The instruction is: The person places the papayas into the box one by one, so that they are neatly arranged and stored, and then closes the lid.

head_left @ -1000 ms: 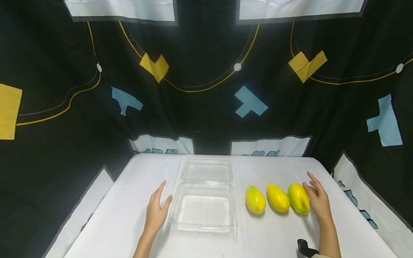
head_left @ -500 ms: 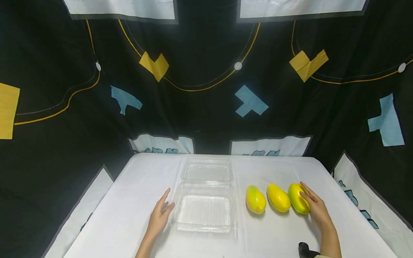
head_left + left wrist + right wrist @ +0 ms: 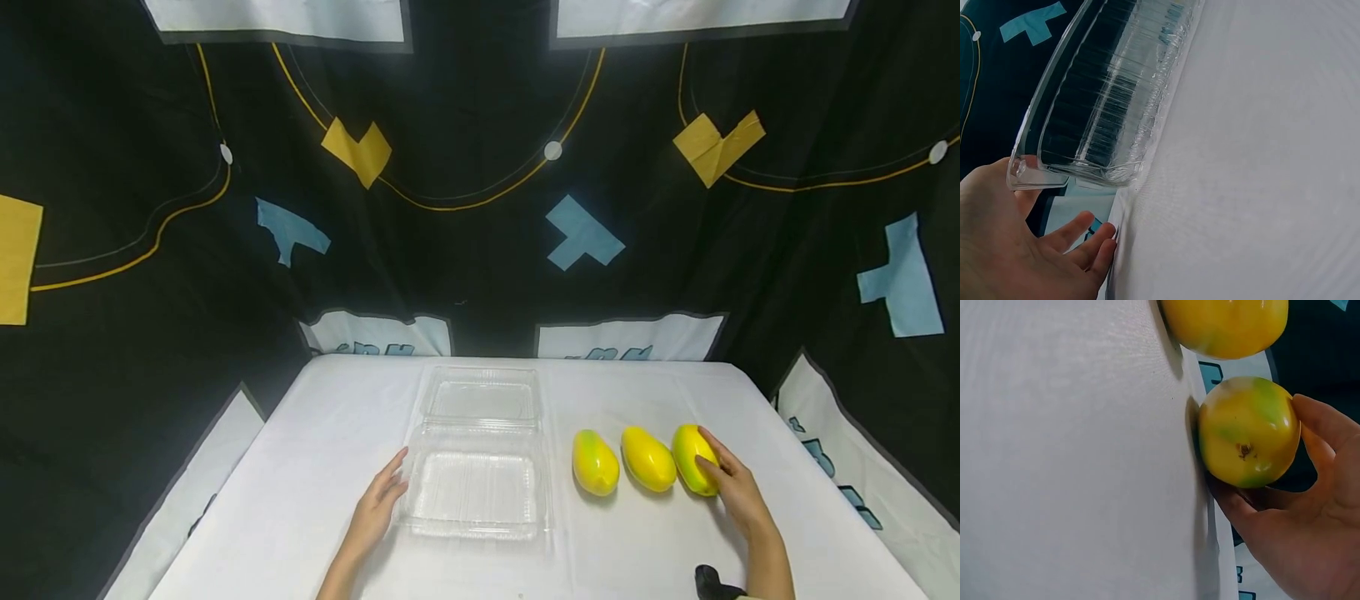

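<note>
Three yellow mangoes tinged with green lie in a row on the right of the table in the head view: a left mango (image 3: 596, 463), a middle mango (image 3: 648, 459) and a right mango (image 3: 694, 460). My right hand (image 3: 738, 487) holds the right one, thumb and fingers bent around its sides, as the right wrist view shows on that mango (image 3: 1247, 432). A clear plastic clamshell box (image 3: 474, 492) lies unfolded at the middle. At its left rim is my left hand (image 3: 375, 507), fingers relaxed; part of it is behind the box corner (image 3: 1038, 178) in the left wrist view.
A white cloth covers the table (image 3: 622, 550). The box lid (image 3: 483, 398) lies flat toward the table's far edge. Behind hangs a dark curtain (image 3: 465, 267) with yellow and blue patches. A black strap piece (image 3: 716, 583) shows by the right wrist.
My right hand has moved left from beside the right mango and closed around it. My left hand has come nearer to the box's left rim, its fingers closer together.
</note>
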Available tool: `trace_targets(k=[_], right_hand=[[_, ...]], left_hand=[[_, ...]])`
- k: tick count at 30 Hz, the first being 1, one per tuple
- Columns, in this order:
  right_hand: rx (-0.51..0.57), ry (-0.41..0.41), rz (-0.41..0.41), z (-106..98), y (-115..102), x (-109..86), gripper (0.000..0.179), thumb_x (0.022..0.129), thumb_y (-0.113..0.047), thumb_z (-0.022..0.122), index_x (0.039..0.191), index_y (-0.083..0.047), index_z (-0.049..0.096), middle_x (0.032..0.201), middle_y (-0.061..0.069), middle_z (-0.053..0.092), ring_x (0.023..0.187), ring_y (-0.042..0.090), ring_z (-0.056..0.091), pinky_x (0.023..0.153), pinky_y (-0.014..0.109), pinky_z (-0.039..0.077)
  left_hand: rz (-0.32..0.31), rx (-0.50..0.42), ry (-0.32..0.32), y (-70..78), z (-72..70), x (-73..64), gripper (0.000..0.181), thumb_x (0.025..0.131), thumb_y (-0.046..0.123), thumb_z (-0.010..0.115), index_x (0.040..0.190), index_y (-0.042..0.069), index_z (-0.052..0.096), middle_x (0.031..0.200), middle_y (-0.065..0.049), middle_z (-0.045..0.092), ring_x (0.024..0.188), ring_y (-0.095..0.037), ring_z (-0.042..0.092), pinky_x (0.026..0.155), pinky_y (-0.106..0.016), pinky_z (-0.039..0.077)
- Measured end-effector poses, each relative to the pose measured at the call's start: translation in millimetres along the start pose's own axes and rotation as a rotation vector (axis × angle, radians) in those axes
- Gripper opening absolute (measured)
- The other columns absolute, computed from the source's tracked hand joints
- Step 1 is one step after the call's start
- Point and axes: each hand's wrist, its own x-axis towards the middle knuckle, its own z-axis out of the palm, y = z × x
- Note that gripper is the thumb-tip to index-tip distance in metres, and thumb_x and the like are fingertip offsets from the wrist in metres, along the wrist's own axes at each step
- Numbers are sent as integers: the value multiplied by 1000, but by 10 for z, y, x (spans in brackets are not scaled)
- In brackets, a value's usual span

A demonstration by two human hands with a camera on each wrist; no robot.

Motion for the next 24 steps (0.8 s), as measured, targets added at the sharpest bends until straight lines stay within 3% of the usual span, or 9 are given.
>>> trace_targets(k=[4, 8, 11, 13, 19, 24], right_hand=[[-37, 16, 19, 1, -1, -17, 66, 93, -43, 51, 148, -23, 19, 153, 15, 7, 136, 40, 9, 106, 57, 17], [-62, 33, 33, -2, 12, -36, 68, 91, -45, 52, 148, -25, 20, 151, 20, 11, 129, 39, 21, 94, 30, 40], [-67, 41, 34, -8, 25, -38, 68, 91, -44, 53, 147, -25, 21, 150, 22, 12, 127, 38, 24, 78, 12, 39], [-63, 49, 31, -11, 33, -37, 68, 91, -44, 54, 147, -25, 21, 150, 23, 13, 126, 38, 25, 74, 9, 39], [-97, 72, 47, -37, 28, -58, 70, 90, -45, 56, 147, -24, 23, 148, 24, 17, 126, 39, 27, 77, 16, 41], [-103, 107, 105, -70, -9, -118, 74, 87, -51, 56, 147, -24, 21, 151, 22, 12, 128, 44, 22, 94, 42, 40]], left_hand=[[-3, -15, -4, -34, 6, 0, 43, 99, 14, 41, 142, 14, 36, 145, -19, 30, 126, -46, 33, 98, -62, 28], [-13, -12, 1, -48, 12, 0, 43, 99, 15, 41, 142, 14, 37, 145, -18, 32, 126, -45, 34, 99, -62, 27], [-22, -13, -4, -47, 12, -2, 43, 99, 16, 40, 142, 13, 37, 144, -18, 33, 127, -44, 33, 100, -62, 25], [-34, -13, -10, -45, 12, -2, 43, 99, 18, 40, 142, 14, 37, 143, -18, 34, 128, -42, 33, 101, -62, 24], [-53, -9, -16, -36, 6, -12, 43, 99, 25, 40, 142, 20, 36, 136, -21, 43, 126, -42, 37, 98, -66, 22], [-46, -13, -15, -42, 1, -19, 44, 100, 26, 40, 143, 20, 36, 135, -22, 44, 125, -44, 37, 96, -68, 22]])
